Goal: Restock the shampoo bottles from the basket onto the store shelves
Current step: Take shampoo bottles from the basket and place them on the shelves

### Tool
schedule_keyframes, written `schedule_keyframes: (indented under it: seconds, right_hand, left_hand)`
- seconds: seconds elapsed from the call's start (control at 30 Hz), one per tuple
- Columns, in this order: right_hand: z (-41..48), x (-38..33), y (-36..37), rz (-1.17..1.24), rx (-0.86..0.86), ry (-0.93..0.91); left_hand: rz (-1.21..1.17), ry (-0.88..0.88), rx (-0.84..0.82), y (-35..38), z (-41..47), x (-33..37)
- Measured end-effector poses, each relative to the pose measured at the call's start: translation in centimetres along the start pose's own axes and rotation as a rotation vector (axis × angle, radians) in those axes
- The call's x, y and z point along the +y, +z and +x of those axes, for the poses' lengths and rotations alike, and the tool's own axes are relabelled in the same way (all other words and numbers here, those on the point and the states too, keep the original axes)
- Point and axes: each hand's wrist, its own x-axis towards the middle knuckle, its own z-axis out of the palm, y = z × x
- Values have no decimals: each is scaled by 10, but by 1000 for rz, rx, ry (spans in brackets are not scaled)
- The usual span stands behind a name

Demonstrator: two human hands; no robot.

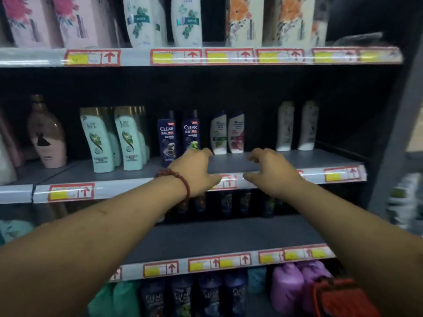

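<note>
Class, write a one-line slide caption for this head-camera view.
Left hand and right hand reach over the middle shelf beside the CLEAR shampoo bottles.

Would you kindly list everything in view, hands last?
Floral bottles: two, pink, top left.
Leaf bottles: two, white, top middle.
Cream bottles: at least two, top right.
Round bottle: one, pink, middle shelf left.
Mint bottles: two in front, middle shelf.
CLEAR bottles: two, dark blue, middle shelf.
White bottles: four, middle shelf right.
Low bottles: several, mixed colours, bottom row.
Tags: many, red, shelf edges.
Basket: one, red, bottom right.
Left hand: braceleted, by CLEAR bottles.
Right hand: empty, over middle shelf.
</note>
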Motion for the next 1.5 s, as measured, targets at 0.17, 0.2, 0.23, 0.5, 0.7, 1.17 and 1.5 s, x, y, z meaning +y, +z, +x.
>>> schedule_keyframes:
  seconds: [0.17,0.2,0.23,0.5,0.7,1.17,1.5]
  right_hand:
    - [-61,76,-37,-78,-27,92]
    - [-69,86,-41,-83,-47,108]
    - [-80,101,-47,-102,-63,129]
    - [-160,228,-33,-140,-175,346]
    - [-211,297,26,-15,-315,477]
    - [-273,391,112,4,-731,569]
    - [-317,396,149,20,-931,452]
  left_hand:
    - [-11,144,-107,37,-4,87]
    - [5,161,-127,43,-4,97]
    - [13,186,-144,53,-4,111]
    - [-2,354,-396,178,-6,207]
    - [-81,444,-572,275,-21,246]
    - [-145,462,-941,434,-51,265]
    - [207,815,-1235,487,-76,263]
